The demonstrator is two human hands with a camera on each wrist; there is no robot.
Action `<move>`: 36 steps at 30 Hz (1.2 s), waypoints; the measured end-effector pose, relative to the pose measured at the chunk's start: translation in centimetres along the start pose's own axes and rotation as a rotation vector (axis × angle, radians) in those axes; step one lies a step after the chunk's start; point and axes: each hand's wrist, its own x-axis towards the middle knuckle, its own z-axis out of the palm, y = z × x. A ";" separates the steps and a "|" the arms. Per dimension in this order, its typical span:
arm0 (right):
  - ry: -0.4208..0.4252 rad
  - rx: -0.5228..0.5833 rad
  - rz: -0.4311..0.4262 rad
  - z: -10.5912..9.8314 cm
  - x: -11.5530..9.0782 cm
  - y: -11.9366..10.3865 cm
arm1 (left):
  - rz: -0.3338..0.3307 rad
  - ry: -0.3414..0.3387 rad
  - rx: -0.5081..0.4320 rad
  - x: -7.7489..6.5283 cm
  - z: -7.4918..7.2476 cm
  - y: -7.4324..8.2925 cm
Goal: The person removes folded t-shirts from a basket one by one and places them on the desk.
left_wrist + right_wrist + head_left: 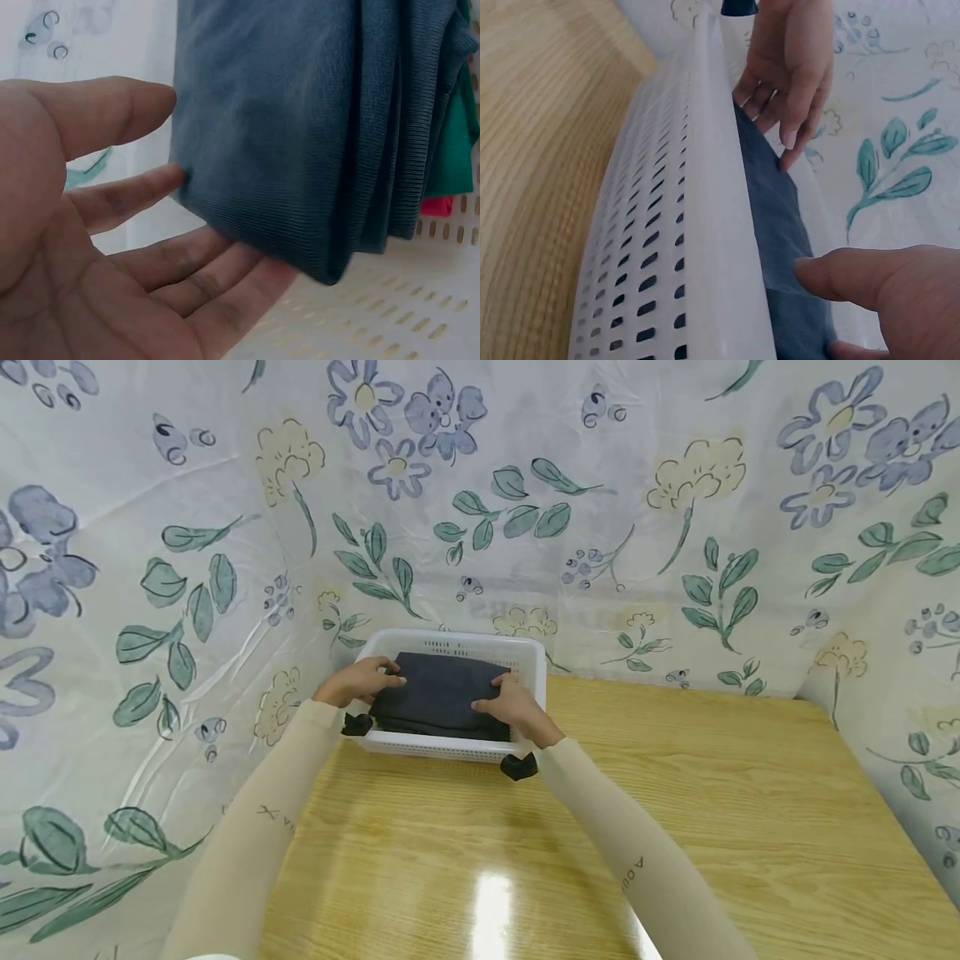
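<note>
A folded dark blue garment (pixel 450 693) with ribbed edges lies in a white plastic basket (pixel 442 742) near the back of the table. My left hand (pixel 358 682) is at the garment's left end, its fingers fairly straight and touching the edge, as the left wrist view shows. At the opposite end, my right hand (pixel 517 704) has its thumb against the top layer; most of its fingers are hidden in the right wrist view. Beside the dark layers, a bit of green cloth (pixel 455 154) and a sliver of red cloth (pixel 437 205) show in the left wrist view.
The basket stands on a wood-grain table (pixel 697 793), close to a floral sheet (pixel 495 560) hanging behind it and along the left. Slotted basket walls (pixel 641 247) rise around the cloth. Black camera mounts (pixel 519 766) sit by both wrists.
</note>
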 end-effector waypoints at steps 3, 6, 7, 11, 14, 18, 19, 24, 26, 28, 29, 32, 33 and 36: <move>0.039 0.042 -0.009 0.2 0.3 0.2 | 0.025 0.032 -0.009 -0.1 -0.2 0.1; 0.083 0.081 -0.036 0.2 0.5 0.2 | 0.035 0.037 -0.026 -0.1 -0.3 0.3; 0.089 0.094 -0.041 0.3 0.6 0.2 | 0.032 0.033 -0.028 -0.1 -0.3 0.4; 0.071 0.149 -0.040 0.4 0.6 0.3 | 0.007 0.004 -0.041 0.0 0.0 0.3; 0.039 0.169 -0.035 0.5 0.6 0.5 | -0.004 -0.010 -0.058 0.2 0.2 0.0; 0.016 0.150 -0.042 0.5 0.6 0.7 | 0.004 -0.020 -0.071 0.3 0.3 -0.3; 0.015 0.138 -0.047 0.5 0.6 0.7 | 0.006 -0.021 -0.069 0.3 0.3 -0.3; -0.006 0.112 -0.073 0.5 0.6 0.7 | 0.005 -0.014 -0.080 0.3 0.2 -0.4; -0.011 0.110 -0.087 0.5 0.8 0.8 | 0.011 -0.002 -0.079 0.4 0.2 -0.5; -0.002 0.096 -0.102 0.6 1.0 0.9 | 0.024 0.016 -0.066 0.4 0.2 -0.5; 0.005 0.087 -0.109 0.6 1.1 1.0 | 0.031 0.029 -0.058 0.4 0.3 -0.5; 0.032 0.066 -0.130 0.6 1.2 1.1 | 0.051 0.063 -0.034 0.6 0.3 -0.7; 0.041 0.061 -0.134 0.7 1.3 1.1 | 0.054 0.074 -0.029 0.6 0.4 -0.7; 0.052 0.074 -0.146 0.6 1.3 1.0 | 0.059 0.096 -0.033 0.5 0.4 -0.8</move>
